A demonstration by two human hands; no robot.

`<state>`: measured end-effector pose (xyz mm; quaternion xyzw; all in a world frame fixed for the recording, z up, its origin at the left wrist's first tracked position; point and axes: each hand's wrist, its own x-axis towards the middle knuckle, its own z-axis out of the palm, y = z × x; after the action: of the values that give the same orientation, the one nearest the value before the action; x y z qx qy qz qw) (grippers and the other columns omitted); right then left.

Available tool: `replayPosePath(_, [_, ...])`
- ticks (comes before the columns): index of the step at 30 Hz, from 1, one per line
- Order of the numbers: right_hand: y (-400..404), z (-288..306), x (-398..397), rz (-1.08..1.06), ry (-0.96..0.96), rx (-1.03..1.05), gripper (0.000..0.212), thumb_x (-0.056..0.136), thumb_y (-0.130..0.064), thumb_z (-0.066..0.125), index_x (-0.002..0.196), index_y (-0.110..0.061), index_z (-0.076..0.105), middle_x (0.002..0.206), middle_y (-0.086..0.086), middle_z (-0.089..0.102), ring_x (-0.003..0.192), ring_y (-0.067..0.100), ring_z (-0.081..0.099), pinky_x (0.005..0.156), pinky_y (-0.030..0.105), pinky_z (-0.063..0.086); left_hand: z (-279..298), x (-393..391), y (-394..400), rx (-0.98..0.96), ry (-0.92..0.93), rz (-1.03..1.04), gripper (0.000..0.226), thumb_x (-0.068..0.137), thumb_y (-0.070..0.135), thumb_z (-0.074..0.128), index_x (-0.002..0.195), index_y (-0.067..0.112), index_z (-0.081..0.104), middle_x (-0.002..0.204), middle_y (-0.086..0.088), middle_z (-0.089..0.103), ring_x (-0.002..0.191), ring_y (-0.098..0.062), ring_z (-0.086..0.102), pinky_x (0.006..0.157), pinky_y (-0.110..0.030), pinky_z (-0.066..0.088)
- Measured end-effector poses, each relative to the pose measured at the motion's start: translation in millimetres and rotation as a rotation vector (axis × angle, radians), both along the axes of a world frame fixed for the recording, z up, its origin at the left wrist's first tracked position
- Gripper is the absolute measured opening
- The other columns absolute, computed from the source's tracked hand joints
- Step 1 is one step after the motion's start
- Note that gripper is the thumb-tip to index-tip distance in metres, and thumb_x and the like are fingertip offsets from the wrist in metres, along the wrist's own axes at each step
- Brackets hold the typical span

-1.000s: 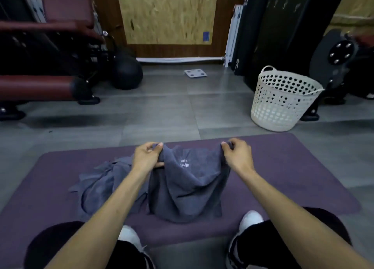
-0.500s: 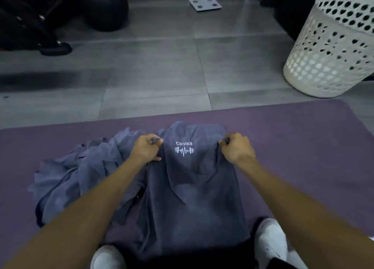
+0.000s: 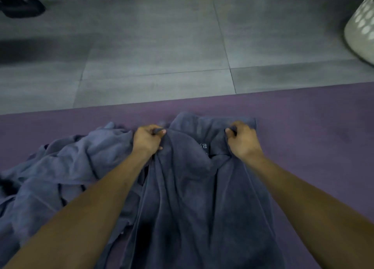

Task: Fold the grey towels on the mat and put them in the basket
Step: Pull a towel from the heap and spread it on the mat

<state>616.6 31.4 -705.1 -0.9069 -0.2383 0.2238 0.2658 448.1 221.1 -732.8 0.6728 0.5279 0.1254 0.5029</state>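
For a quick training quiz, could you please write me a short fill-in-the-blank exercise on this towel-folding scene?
1. Both hands, the left hand and the right hand, grip the far edge of one grey ____.
2. That grey cloth towel lies on a ____ floor mat.
3. The white perforated plastic basket stands on the grey ____ floor.

Missing words: towel; purple; tiled
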Motion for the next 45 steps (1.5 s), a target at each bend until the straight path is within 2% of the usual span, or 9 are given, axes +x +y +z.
replayPosePath(6, [-3.5, -21.0, -9.0, -0.036, 0.012, 0.108, 0.018, 0.099, -0.020, 0.047, 0.085, -0.010, 0.052, 0.067, 0.001, 0.055, 0.059, 0.015, 0.053, 0.054, 0.030, 0.042, -15.3, -3.1, 0.5, 0.151, 0.146, 0.010, 0.010, 0.090, 0.001, 0.054, 0.088, 0.008, 0.062, 0.084, -0.015, 0.069, 0.060, -0.020, 0.063, 0.056, -0.031, 0.059])
replayPosePath(10, [1.6, -23.6, -12.1, 0.001, 0.020, 0.130, 0.020, 0.098, -0.020, 0.049, 0.088, -0.004, 0.054, 0.074, 0.010, 0.061, 0.067, 0.024, 0.058, 0.060, 0.038, 0.049, -2.9, 2.5, 4.7, 0.351, 0.191, -0.087, 0.013, 0.084, 0.007, 0.065, 0.080, 0.016, 0.073, 0.077, 0.006, 0.068, 0.073, -0.010, 0.063, 0.074, -0.017, 0.047])
replayPosePath(16, [0.8, -28.5, -9.6, -0.028, 0.057, 0.134, 0.017, 0.099, -0.020, 0.048, 0.089, -0.008, 0.054, 0.073, -0.001, 0.054, 0.065, 0.014, 0.051, 0.054, 0.023, 0.036, 1.3, 30.7, 23.3, 0.283, 0.139, 0.033, 0.008, 0.079, 0.009, 0.072, 0.075, 0.016, 0.071, 0.082, -0.003, 0.072, 0.079, -0.015, 0.066, 0.078, -0.014, 0.046])
replayPosePath(25, [2.7, -29.9, -7.5, -0.055, 0.110, 0.146, 0.025, 0.101, -0.020, 0.044, 0.111, -0.003, 0.059, 0.113, 0.016, 0.065, 0.098, 0.028, 0.061, 0.078, 0.029, 0.047, -22.8, 22.6, 23.5, 0.265, 0.271, 0.035, 0.030, 0.085, 0.018, 0.071, 0.110, 0.004, 0.065, 0.110, -0.013, 0.068, 0.103, -0.028, 0.063, 0.094, -0.029, 0.048])
replayPosePath(31, [3.9, -33.3, -6.3, -0.067, 0.125, 0.132, 0.027, 0.102, -0.021, 0.043, 0.114, -0.003, 0.059, 0.113, 0.015, 0.065, 0.102, 0.028, 0.060, 0.080, 0.025, 0.043, -30.2, 23.0, 25.0, 0.282, 0.252, -0.016, 0.008, 0.085, 0.017, 0.068, 0.077, 0.018, 0.065, 0.100, -0.016, 0.066, 0.087, -0.030, 0.065, 0.085, -0.039, 0.055])
replayPosePath(34, [4.4, -33.4, -8.5, -0.077, 0.132, 0.143, 0.027, 0.102, -0.022, 0.043, 0.112, -0.003, 0.059, 0.114, 0.014, 0.064, 0.105, 0.028, 0.059, 0.080, 0.022, 0.041, -29.3, 21.7, 25.5, 0.308, 0.262, -0.048, 0.007, 0.086, 0.016, 0.067, 0.080, 0.015, 0.064, 0.096, -0.015, 0.067, 0.086, -0.028, 0.064, 0.082, -0.034, 0.054])
replayPosePath(39, [2.5, -34.6, -4.2, -0.029, 0.131, 0.151, 0.030, 0.101, -0.025, 0.041, 0.077, -0.010, 0.051, 0.070, 0.003, 0.055, 0.063, 0.016, 0.052, 0.058, 0.028, 0.039, -12.3, 18.2, 13.5, 0.365, 0.148, 0.003, 0.005, 0.088, 0.012, 0.064, 0.092, 0.011, 0.064, 0.090, -0.005, 0.068, 0.088, -0.024, 0.064, 0.078, -0.022, 0.047])
replayPosePath(42, [-2.3, -34.0, 12.7, 0.080, -0.033, 0.099, 0.028, 0.099, -0.018, 0.045, 0.074, -0.007, 0.052, 0.076, 0.006, 0.053, 0.068, 0.019, 0.048, 0.063, 0.027, 0.033, 7.6, 29.2, -20.4, 0.516, -0.055, -0.078, 0.005, 0.088, 0.015, 0.063, 0.093, 0.015, 0.063, 0.088, 0.000, 0.065, 0.080, -0.018, 0.062, 0.073, -0.026, 0.050])
replayPosePath(45, [-10.7, -33.6, 32.2, 0.069, -0.137, 0.067, 0.016, 0.093, -0.015, 0.056, 0.080, -0.008, 0.063, 0.071, 0.005, 0.057, 0.067, 0.023, 0.054, 0.065, 0.034, 0.048, 14.8, 50.0, -57.7, 0.529, -0.131, -0.276, 0.002, 0.090, 0.018, 0.062, 0.089, 0.016, 0.061, 0.086, 0.002, 0.063, 0.075, -0.014, 0.059, 0.066, -0.028, 0.049])
